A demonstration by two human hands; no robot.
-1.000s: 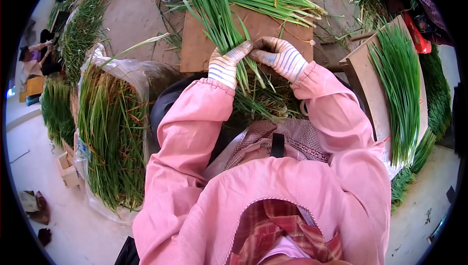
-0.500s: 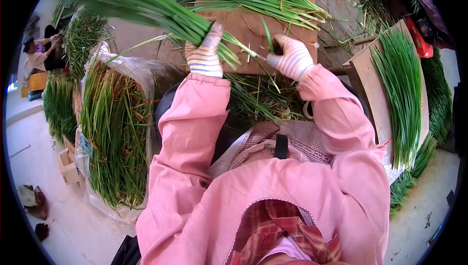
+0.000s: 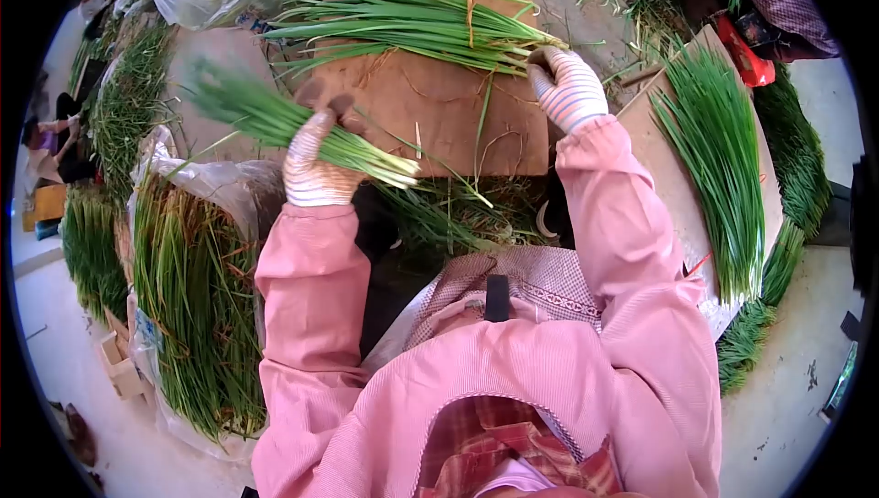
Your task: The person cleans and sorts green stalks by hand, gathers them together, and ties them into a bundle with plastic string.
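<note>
My left hand (image 3: 320,159), in a striped glove, is closed round a small bunch of garlic chives (image 3: 265,118). Their pale stem ends point right, and the green tips are smeared by motion. A larger pile of garlic chives (image 3: 403,27) lies across the brown board (image 3: 439,123), partly bound by a brown tie (image 3: 470,17). My right hand (image 3: 569,91), gloved alike, has its fingers curled together at the pale right end of that pile, pinching stems there; the fingertips are partly hidden.
On the left stands a plastic-lined container of chives (image 3: 197,297). A neat bundle of chives (image 3: 719,168) rests on a slanted board (image 3: 769,196) at right. Trimmings (image 3: 458,214) lie below the brown board. Another person (image 3: 55,146) sits at far left.
My left hand has moved left and down with its bunch. My right hand has gone up from the stalk near the board's front edge to the pile's stem ends. The view has shifted.
</note>
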